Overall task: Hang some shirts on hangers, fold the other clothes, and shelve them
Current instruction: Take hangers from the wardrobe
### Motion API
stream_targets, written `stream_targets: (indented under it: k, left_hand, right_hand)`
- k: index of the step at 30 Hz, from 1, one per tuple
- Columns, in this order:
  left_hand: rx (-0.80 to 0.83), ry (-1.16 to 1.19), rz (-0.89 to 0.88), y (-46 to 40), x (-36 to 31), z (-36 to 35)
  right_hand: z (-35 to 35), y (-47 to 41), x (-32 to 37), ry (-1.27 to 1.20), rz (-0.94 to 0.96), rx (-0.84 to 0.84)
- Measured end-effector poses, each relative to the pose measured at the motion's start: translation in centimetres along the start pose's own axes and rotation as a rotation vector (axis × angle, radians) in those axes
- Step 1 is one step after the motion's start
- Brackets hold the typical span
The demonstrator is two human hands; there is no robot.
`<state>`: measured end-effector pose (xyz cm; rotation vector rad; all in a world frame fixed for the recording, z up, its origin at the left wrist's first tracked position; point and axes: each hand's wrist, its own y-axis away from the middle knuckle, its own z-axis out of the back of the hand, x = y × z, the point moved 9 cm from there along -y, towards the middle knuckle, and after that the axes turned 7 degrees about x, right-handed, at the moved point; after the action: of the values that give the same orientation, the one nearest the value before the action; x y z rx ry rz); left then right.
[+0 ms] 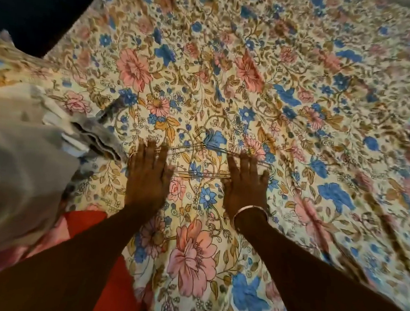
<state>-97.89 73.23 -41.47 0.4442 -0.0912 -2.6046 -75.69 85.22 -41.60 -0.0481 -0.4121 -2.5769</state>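
A stack of thin wire hangers [200, 155] lies flat on the floral bedsheet [288, 93], with the left hand [146, 175] pressing palm-down on one end and the right hand [246, 185] on the other, fingers straight and slightly spread. Left of the hangers sits a heap of pale clothes [22, 157], a red garment [116, 270] nearer the person. No readable writing shows.

Wire hangers [199, 155] partly hidden under both hands; count unclear. Grey clothes pile [16, 161] blurred, cut by left edge.
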Motion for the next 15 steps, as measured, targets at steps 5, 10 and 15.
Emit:
stream_targets:
  k: [5,10,15]
  left_hand:
    - [0.060,-0.026,-0.007,-0.3,0.0,0.1]
    - [0.128,-0.098,0.011,-0.8,0.0,-0.6]
    - [0.139,-0.189,0.074,-1.0,-0.7,-0.5]
  right_hand:
    - [-0.2,-0.6,-0.2,-0.001,0.014,0.064]
    - [-0.2,-0.5,-0.7,-0.036,0.073,0.130]
    - [0.2,1.5,-2.8,-0.074,0.119,0.177]
